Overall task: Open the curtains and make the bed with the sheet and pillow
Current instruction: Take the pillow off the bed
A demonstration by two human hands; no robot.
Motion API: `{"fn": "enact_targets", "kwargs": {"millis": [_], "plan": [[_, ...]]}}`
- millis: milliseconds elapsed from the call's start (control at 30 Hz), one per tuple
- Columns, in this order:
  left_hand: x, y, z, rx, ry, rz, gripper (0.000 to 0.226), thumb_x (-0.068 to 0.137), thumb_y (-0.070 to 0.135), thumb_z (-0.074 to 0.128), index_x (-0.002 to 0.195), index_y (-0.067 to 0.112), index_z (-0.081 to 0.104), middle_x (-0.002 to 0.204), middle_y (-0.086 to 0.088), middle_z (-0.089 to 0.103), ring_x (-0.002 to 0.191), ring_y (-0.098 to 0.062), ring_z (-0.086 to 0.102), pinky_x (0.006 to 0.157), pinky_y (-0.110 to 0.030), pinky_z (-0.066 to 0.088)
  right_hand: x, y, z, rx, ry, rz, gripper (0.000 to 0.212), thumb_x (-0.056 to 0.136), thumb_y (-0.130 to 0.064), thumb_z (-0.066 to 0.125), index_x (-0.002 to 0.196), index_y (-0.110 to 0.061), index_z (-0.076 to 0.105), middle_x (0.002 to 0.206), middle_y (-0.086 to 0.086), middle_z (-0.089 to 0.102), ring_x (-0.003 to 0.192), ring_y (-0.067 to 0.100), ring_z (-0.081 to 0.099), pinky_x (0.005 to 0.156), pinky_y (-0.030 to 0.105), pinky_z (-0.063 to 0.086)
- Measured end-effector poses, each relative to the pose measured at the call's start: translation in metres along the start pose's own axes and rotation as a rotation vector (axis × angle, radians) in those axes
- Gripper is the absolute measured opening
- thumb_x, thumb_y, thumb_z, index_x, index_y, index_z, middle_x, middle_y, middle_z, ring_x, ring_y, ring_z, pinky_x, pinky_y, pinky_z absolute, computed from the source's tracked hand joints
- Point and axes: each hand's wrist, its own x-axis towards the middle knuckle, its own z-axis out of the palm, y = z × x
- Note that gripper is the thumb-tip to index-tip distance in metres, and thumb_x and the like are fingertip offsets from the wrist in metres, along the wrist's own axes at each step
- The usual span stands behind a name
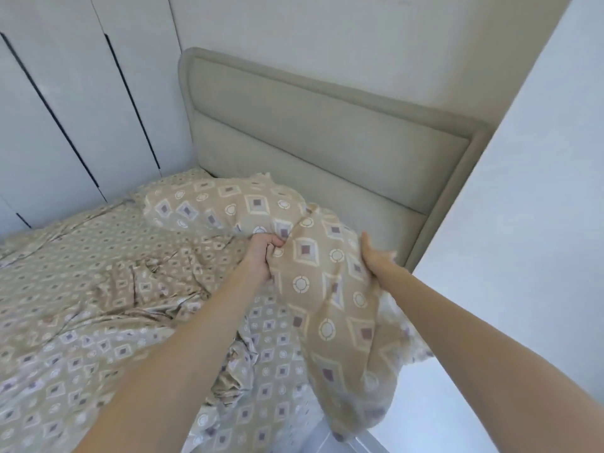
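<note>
Beige and diamond-printed, the pillow [327, 289] lay slantwise at the head of the bed [19, 246], its long axis running from the far corner by the headboard [327, 142] down over the near side edge. The left hand [263, 256] bunched its cloth in a tight fist. The right hand [376, 259] clasped the opposite side, fingers hidden behind, above the rumpled sheet [98, 305]
</note>
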Motion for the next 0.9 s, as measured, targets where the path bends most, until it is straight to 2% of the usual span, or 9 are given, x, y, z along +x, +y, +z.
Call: {"fn": "enact_targets", "kwargs": {"millis": [133,267,367,500,600,667,733,833,900], "plan": [[-0.02,-0.039,0.052,0.082,-0.046,-0.042,0.025,0.083,0.007,0.041,0.06,0.012,0.048,0.038,0.0,0.052,0.031,-0.016,0.052,0.041,-0.015,0.04,0.012,0.081,-0.034,0.471,0.012,0.286,0.098,0.073,-0.077,0.044,0.143,-0.01,0.03,0.132,0.006,0.049,0.114,0.03,0.053,0.087,0.037,0.042],[-0.035,-0.08,0.097,0.14,-0.106,-0.086,0.019,0.081,0.009,0.044,0.064,0.012,0.051,0.043,-0.001,0.054,0.04,-0.018,0.055,0.048,-0.02,0.042,0.015,0.162,-0.06,0.63,-0.267,0.492,0.097,0.061,-0.088,0.041,0.116,-0.01,0.058,0.121,0.013,0.061,0.113,0.036,0.056,0.096,0.061,0.038],[-0.056,-0.118,0.14,0.198,-0.144,-0.123,0.025,0.085,0.008,0.043,0.061,0.01,0.051,0.039,-0.002,0.054,0.034,-0.018,0.055,0.053,-0.024,0.04,-0.014,0.21,-0.102,0.611,-0.275,0.533,0.095,0.054,-0.088,0.057,0.108,-0.01,0.067,0.105,0.013,0.068,0.1,0.032,0.063,0.091,0.054,0.048],[-0.076,-0.171,0.192,0.212,-0.167,-0.147,0.026,0.084,0.003,0.041,0.06,0.008,0.049,0.038,-0.003,0.054,0.046,-0.022,0.055,0.055,-0.025,0.043,-0.011,0.276,-0.159,0.682,-0.063,0.434,0.135,0.028,-0.085,0.072,0.142,-0.02,0.04,0.125,0.009,0.06,0.104,0.025,0.062,0.075,0.04,0.053],[-0.083,-0.209,0.214,0.174,-0.196,-0.159,0.027,0.085,0.0,0.035,0.062,0.007,0.048,0.041,-0.003,0.057,0.037,-0.017,0.058,0.046,-0.019,0.047,0.002,0.316,-0.201,0.738,0.016,0.353,0.109,0.045,-0.074,0.077,0.131,-0.017,0.043,0.103,0.009,0.066,0.095,0.024,0.064,0.078,0.039,0.054],[-0.086,-0.232,0.22,0.148,-0.189,-0.181,0.026,0.083,-0.001,0.034,0.064,0.007,0.048,0.044,-0.003,0.059,0.038,-0.017,0.059,0.044,-0.018,0.047,0.02,0.342,-0.221,0.662,0.107,0.409,0.141,0.016,-0.081,0.077,0.136,-0.019,0.039,0.103,0.006,0.068,0.091,0.025,0.068,0.085,0.043,0.055],[-0.087,-0.256,0.224,0.115,-0.179,-0.214,0.039,0.084,-0.003,0.032,0.055,0.007,0.056,0.047,-0.004,0.059,0.038,-0.017,0.06,0.05,-0.023,0.047,0.04,0.368,-0.235,0.626,0.25,0.439,0.146,0.0,-0.086,0.07,0.128,-0.019,0.048,0.105,0.003,0.066,0.093,0.027,0.067,0.087,0.043,0.055],[-0.086,-0.295,0.225,0.09,-0.139,-0.291,0.059,0.087,-0.004,0.03,0.038,0.009,0.061,0.047,-0.006,0.06,0.037,-0.018,0.061,0.061,-0.033,0.045,-0.021,0.344,-0.261,0.474,0.405,0.39,0.146,0.014,-0.092,0.065,0.137,-0.016,0.043,0.114,0.005,0.061,0.109,0.029,0.058,0.096,0.04,0.048],[-0.084,-0.319,0.224,0.144,-0.094,-0.345,0.045,0.087,-0.003,0.031,0.055,0.007,0.06,0.054,-0.01,0.061,0.04,-0.021,0.063,0.064,-0.036,0.046,-0.023,0.35,-0.27,0.359,0.51,0.381,0.147,0.017,-0.097,0.059,0.139,-0.018,0.038,0.123,0.005,0.058,0.12,0.029,0.052,0.102,0.042,0.041]]}}
